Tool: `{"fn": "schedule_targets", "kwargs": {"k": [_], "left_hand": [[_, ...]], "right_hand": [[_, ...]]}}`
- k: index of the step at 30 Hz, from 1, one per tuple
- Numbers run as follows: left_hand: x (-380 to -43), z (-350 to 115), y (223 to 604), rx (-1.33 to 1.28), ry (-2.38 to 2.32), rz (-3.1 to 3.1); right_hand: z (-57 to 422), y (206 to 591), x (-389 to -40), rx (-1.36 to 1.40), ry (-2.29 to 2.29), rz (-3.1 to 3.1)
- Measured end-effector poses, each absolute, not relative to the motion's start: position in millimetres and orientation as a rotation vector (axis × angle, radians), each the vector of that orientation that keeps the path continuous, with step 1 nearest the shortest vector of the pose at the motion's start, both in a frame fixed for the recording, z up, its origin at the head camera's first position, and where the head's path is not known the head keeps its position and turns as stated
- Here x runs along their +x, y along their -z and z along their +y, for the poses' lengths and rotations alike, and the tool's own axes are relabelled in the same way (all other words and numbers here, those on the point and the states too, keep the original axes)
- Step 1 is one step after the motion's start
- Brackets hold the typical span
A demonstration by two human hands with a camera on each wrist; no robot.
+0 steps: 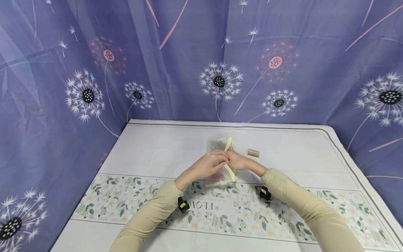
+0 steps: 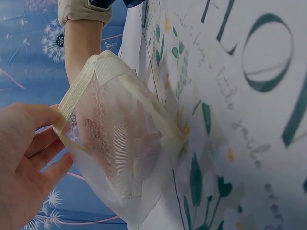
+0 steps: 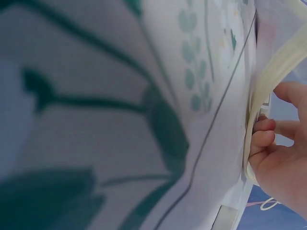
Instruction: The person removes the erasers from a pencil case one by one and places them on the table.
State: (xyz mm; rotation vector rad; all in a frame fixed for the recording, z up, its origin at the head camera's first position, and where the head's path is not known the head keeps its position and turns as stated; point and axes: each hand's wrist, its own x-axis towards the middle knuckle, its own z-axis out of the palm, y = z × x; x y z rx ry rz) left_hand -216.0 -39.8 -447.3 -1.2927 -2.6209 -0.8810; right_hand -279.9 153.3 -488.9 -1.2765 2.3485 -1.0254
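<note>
A see-through mesh pouch (image 1: 217, 143) with a cream zip edge (image 1: 230, 171) lies on the table, its mouth toward the right. My left hand (image 1: 209, 163) pinches the top edge of that mouth between thumb and fingers, lifting it apart; the left wrist view shows this hand (image 2: 29, 158) at the edge of the mesh (image 2: 115, 143). My right hand (image 1: 237, 160) is at the mouth, and part of it shows through the mesh in the left wrist view. Its fingers (image 3: 263, 139) are bent beside the zip edge; I cannot tell whether they hold something. A reddish item (image 1: 217, 177) shows through the pouch.
A short tan cylinder (image 1: 253, 153) lies on the table just right of the pouch. Under the hands is a white tablecloth (image 1: 157, 147) with a floral band (image 1: 126, 196). A blue dandelion curtain (image 1: 182, 70) stands behind and at both sides.
</note>
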Motion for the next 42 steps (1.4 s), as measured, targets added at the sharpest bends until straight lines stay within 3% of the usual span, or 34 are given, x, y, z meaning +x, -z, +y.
{"fn": "schedule_targets", "kwargs": {"k": [27,42], "left_hand": [[-218.4,-39.3,449.1,-1.315,0.919,-2.613],[-218.2,-34.8,446.6,-1.321,0.929,-2.645]], "right_hand": [[160.7,477.0,-277.7,-0.939,0.871,2.472],[180.6,475.5,-277.9,-1.12,0.817,2.551]]}}
